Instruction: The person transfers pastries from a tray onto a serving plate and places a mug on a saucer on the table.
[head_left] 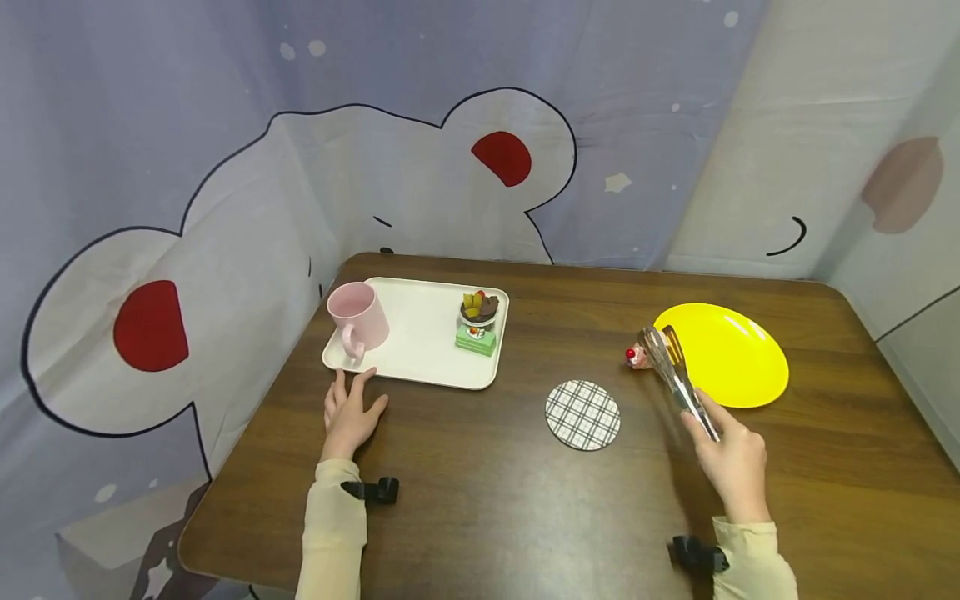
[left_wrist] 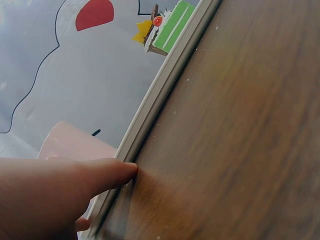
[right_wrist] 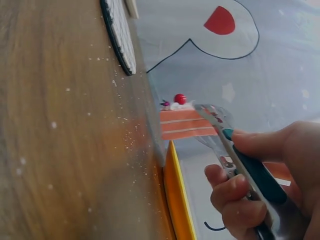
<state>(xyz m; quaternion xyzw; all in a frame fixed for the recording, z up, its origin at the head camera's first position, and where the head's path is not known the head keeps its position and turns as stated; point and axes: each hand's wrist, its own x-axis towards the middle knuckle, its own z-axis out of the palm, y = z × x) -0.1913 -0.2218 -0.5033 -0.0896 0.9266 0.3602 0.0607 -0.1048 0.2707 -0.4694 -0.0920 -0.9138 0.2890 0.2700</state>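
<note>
In the head view my right hand (head_left: 731, 458) grips metal tongs (head_left: 678, 379) with dark green grip parts. Between the tong ends is a pink layered toy cake slice (right_wrist: 185, 122) topped with a red berry, at the left rim of the yellow plate (head_left: 738, 354). The right wrist view shows the slice above the tabletop. My left hand (head_left: 351, 421) lies at the near left edge of the white tray (head_left: 416, 333), fingers spread, the thumb (left_wrist: 117, 170) against the tray's side. On the tray stand a pink mug (head_left: 360, 317), a green toy cake (head_left: 476, 339) and a chocolate-topped toy dessert (head_left: 480, 310).
A round plaid coaster (head_left: 583, 415) lies on the brown wooden table (head_left: 480, 500) between tray and plate. Behind the table hangs a printed curtain (head_left: 360, 183), close to its back edge.
</note>
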